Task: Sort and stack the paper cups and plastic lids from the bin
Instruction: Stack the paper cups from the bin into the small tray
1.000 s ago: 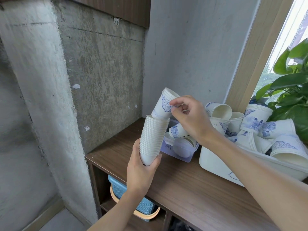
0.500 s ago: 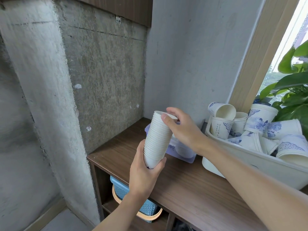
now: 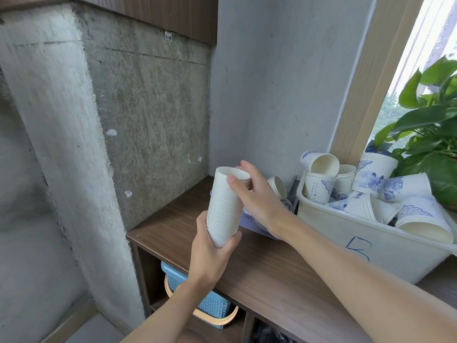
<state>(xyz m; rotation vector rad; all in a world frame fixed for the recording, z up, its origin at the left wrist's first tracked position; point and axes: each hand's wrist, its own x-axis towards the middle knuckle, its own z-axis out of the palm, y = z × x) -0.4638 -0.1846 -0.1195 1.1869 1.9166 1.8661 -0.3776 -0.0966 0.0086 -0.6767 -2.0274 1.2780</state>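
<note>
Fingers point(image 3: 248, 168) of R hand point(image 3: 259, 196) pinch top rim of cup stack point(image 3: 223, 206) | L hand point(image 3: 210, 253) grips base | stack tall, white, tilted, above surface point(image 3: 272, 273) | blue-print loose cups point(image 3: 368, 177) in bin point(image 3: 358, 233)

On my feed, a rough concrete pillar point(image 3: 61, 144) stands at left, with a mottled concrete wall point(image 3: 148, 107) beside it under a dark wood panel point(image 3: 160, 13). A smooth grey plaster wall point(image 3: 272, 82) meets it at the corner. Below runs a dark wood counter point(image 3: 259, 273), with a blue basket point(image 3: 197, 300) on the open shelf beneath. At right a pale wooden frame point(image 3: 371, 82) edges a bright window point(image 3: 435, 40); a leafy plant point(image 3: 425, 129) sits there. Grey floor point(image 3: 99, 330) shows bottom left.
</note>
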